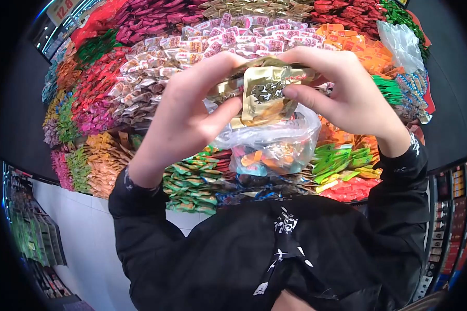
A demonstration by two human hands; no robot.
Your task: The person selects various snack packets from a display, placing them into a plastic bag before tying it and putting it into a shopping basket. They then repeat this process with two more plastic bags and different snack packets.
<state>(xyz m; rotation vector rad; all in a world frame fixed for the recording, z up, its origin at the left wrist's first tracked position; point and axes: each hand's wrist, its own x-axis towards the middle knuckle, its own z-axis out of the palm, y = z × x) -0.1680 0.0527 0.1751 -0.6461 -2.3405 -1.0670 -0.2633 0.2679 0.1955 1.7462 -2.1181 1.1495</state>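
Observation:
Gold snack packets [264, 98] with dark lettering are held up between both hands at the upper middle of the head view. My left hand [205, 101] is closed on their left side, its thumb along the lower edge. My right hand [342, 85] grips the right side, with its thumb pressing on the front of the foremost packet. Just below hangs or rests a clear plastic bag [275, 150] with several colourful wrapped snacks inside; what supports it is hidden. Behind the hands lie rows of white-and-pink packets [244, 41].
A round display holds piles of wrapped snacks: red ones [96, 78] at left, orange ones [353, 49] at right, green ones [192, 179] in front. An empty-looking clear bag [402, 46] lies at the upper right. Shelves [31, 233] stand at lower left, more shelves [451, 223] at right.

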